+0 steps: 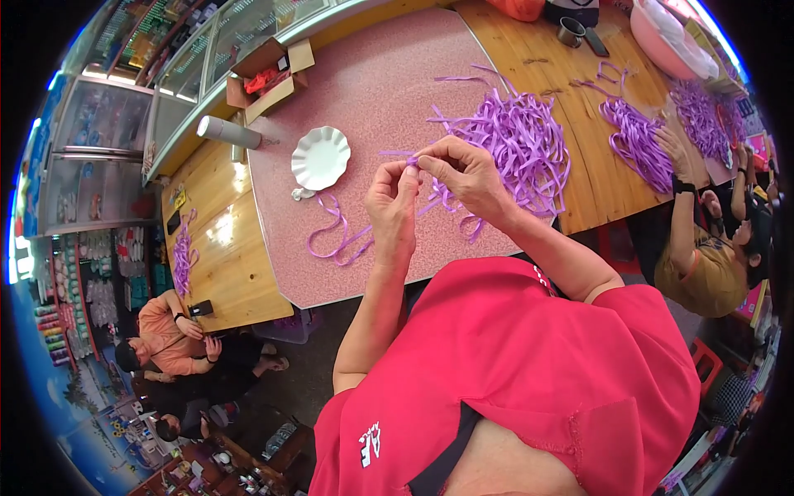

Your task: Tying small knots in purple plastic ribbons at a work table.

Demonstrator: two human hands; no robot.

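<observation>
My left hand [393, 200] and my right hand [463, 175] meet above the pink speckled tabletop, thumbs and fingertips pinched together on a thin purple ribbon [395, 153]. A short end of it sticks out to the left of the fingers. Whatever fold or knot lies between the fingertips is too small to tell. Below my left hand, a loose purple length [335, 240] curls on the table. A large tangled pile of purple ribbons [525, 149] lies just beyond my right hand. Left of my hands sits a white scalloped dish [321, 159].
At the back left stand an open cardboard box [273, 78] with red-orange contents and a grey cylinder [227, 131]. Further right are more ribbon heaps [637, 140], a metal cup [571, 31] and a pink basin [666, 45]. People sit at the left and right.
</observation>
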